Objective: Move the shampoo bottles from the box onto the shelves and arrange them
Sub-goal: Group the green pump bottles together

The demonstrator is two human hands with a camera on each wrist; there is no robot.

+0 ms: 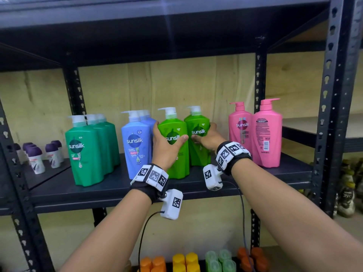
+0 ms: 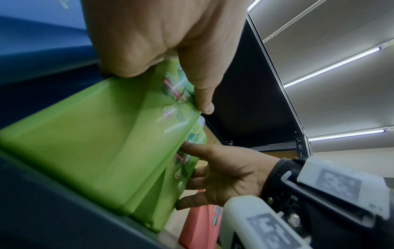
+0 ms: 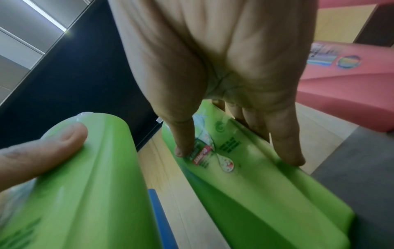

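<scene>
Two bare forearms reach up from the bottom of the frame, each wrist strapped with a white marker-covered camera unit, toward the dark shelf [image 1: 110, 185] at mid-frame. At centre, the left hand [image 1: 166, 147] wraps its grip around the left lime-green bottle [image 1: 176, 163], thumb across the label and fingers curled round the bottle's left edge; the bottle stands on the shelf just beside the blue bottles [image 1: 137, 146]. Just right of centre, the right hand [image 1: 208, 139] grasps the right lime-green bottle [image 1: 198, 152], thumb on its front and fingers round its right side; the wrist view shows the fingertips pressed on its edge. Both green bottles stand close together, pumps upright. Dark green bottles [image 1: 86, 152] line the left of the frame, pink bottles [image 1: 257, 134] the right, small purple-capped bottles [image 1: 37, 160] the far left. Orange, yellow and green caps show along the bottom edge.
</scene>
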